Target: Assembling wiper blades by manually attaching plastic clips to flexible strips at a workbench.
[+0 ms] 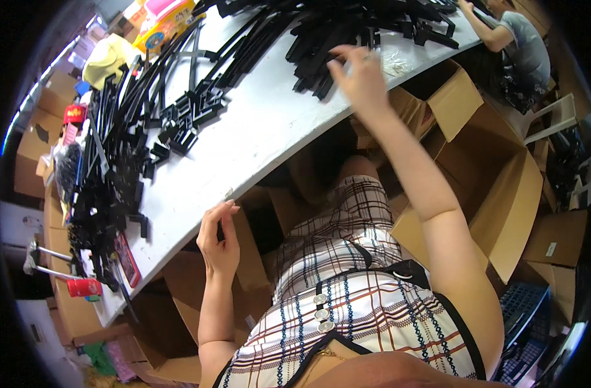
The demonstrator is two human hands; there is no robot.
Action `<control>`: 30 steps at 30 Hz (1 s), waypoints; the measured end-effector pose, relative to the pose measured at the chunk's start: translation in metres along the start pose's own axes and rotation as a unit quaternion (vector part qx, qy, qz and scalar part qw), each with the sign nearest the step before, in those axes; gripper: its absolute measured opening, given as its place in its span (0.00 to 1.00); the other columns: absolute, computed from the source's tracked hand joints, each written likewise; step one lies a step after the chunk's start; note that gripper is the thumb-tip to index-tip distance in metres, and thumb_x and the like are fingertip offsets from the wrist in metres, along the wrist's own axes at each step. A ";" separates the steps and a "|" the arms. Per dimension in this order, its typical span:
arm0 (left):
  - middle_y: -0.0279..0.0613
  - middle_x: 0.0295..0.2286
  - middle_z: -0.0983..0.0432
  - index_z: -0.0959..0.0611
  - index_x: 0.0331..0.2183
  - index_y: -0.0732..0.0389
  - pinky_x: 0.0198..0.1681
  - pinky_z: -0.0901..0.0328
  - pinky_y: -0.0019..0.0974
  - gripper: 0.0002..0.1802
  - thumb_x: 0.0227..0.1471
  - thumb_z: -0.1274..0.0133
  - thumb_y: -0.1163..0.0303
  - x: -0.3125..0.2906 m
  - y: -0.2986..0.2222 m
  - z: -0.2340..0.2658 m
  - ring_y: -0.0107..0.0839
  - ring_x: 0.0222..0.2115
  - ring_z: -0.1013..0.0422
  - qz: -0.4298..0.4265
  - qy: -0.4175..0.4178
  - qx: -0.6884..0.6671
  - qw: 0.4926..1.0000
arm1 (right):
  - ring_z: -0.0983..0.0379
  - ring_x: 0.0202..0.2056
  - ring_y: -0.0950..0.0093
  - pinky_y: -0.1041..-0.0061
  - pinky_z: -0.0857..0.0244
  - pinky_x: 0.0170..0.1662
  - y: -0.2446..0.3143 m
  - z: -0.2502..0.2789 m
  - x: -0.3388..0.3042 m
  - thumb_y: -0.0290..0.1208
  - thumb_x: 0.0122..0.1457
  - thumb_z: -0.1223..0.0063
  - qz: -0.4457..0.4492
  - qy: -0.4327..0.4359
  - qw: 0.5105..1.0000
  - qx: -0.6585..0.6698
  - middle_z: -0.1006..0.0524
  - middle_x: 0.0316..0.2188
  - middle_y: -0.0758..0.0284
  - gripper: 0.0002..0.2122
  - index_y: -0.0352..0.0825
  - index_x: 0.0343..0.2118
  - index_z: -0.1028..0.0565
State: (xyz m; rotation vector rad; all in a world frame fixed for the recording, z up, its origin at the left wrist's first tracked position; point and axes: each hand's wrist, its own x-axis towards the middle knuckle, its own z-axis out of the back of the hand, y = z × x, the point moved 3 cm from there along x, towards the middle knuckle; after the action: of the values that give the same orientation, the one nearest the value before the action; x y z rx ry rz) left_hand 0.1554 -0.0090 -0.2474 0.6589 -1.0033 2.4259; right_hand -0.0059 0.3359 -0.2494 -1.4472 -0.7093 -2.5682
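My right hand (362, 81) reaches over the white table (256, 139), at the near side of a heap of black plastic strips (311, 55). Its thumb and index finger are apart, with nothing seen between them. Close to the table's near edge, my left hand (219, 240) is loosely bent, thumb apart from the fingers, and appears to hold nothing. To the left lies another pile of long black strips with bracket-like ends (190, 115). Whether my right fingertips touch the heap cannot be made out.
An open cardboard box (502, 207) stands at my right, below the table edge. Another person (525, 55) sits at the far right by the table. A red-framed phone-like object (126, 260) and a red can (84, 287) are at the left end. A blue crate (525, 317) is lower right.
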 end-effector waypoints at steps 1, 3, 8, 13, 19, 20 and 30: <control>0.47 0.32 0.21 0.21 0.40 0.65 0.40 0.31 0.31 0.11 0.54 0.51 0.85 -0.004 -0.002 -0.002 0.34 0.32 0.24 0.008 -0.003 -0.003 1.000 | 0.30 0.46 0.60 0.63 0.34 0.48 -0.027 0.003 0.010 0.43 0.54 0.40 -0.084 0.073 0.989 -0.102 0.25 0.42 0.58 0.20 0.37 0.46 0.26; 0.43 0.31 0.20 0.21 0.41 0.64 0.38 0.32 0.28 0.11 0.57 0.53 0.83 -0.009 0.001 -0.004 0.29 0.32 0.25 0.106 -0.028 -0.052 0.993 | 0.33 0.52 0.56 0.62 0.36 0.53 -0.070 -0.002 0.018 0.51 0.49 0.38 -0.109 0.146 0.946 -0.267 0.27 0.48 0.53 0.30 0.32 0.49 0.28; 0.41 0.30 0.20 0.21 0.43 0.63 0.34 0.33 0.23 0.10 0.59 0.52 0.80 0.001 0.005 -0.014 0.24 0.30 0.25 0.087 -0.057 -0.086 0.991 | 0.25 0.44 0.55 0.60 0.29 0.46 -0.097 -0.021 0.026 0.51 0.47 0.42 -0.221 0.298 0.903 -0.214 0.23 0.42 0.50 0.26 0.29 0.39 0.21; 0.41 0.29 0.21 0.20 0.42 0.61 0.31 0.31 0.26 0.12 0.56 0.51 0.82 0.007 -0.006 -0.032 0.27 0.31 0.23 0.083 -0.027 -0.062 0.994 | 0.24 0.44 0.56 0.60 0.29 0.46 -0.089 -0.028 0.026 0.52 0.48 0.44 -0.187 0.294 0.901 -0.258 0.22 0.40 0.50 0.26 0.29 0.38 0.21; 0.44 0.28 0.23 0.21 0.42 0.62 0.30 0.30 0.29 0.16 0.51 0.50 0.87 -0.002 -0.013 -0.053 0.32 0.29 0.24 0.050 0.036 -0.098 0.993 | 0.24 0.44 0.57 0.61 0.30 0.48 -0.092 -0.041 0.022 0.51 0.48 0.44 -0.161 0.325 0.892 -0.271 0.22 0.40 0.50 0.31 0.25 0.46 0.27; 0.44 0.28 0.23 0.21 0.42 0.62 0.29 0.30 0.29 0.17 0.50 0.50 0.87 -0.002 -0.017 -0.055 0.32 0.28 0.24 0.034 0.040 -0.096 0.994 | 0.25 0.45 0.57 0.62 0.31 0.49 -0.093 -0.038 0.023 0.51 0.47 0.43 -0.198 0.342 0.885 -0.247 0.22 0.41 0.49 0.33 0.24 0.47 0.29; 0.44 0.27 0.23 0.21 0.42 0.63 0.29 0.30 0.31 0.16 0.50 0.49 0.86 -0.007 -0.032 -0.084 0.35 0.27 0.25 0.009 0.097 -0.135 0.986 | 0.23 0.40 0.59 0.65 0.31 0.43 -0.127 -0.034 0.010 0.55 0.50 0.44 -0.274 0.302 0.893 -0.192 0.21 0.37 0.52 0.31 0.26 0.41 0.25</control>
State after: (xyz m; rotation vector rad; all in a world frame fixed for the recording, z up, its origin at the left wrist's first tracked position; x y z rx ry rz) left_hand 0.1567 0.0715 -0.2870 0.3144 -1.2271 2.2598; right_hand -0.0781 0.4345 -0.2998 -0.4220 -0.5834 -3.4786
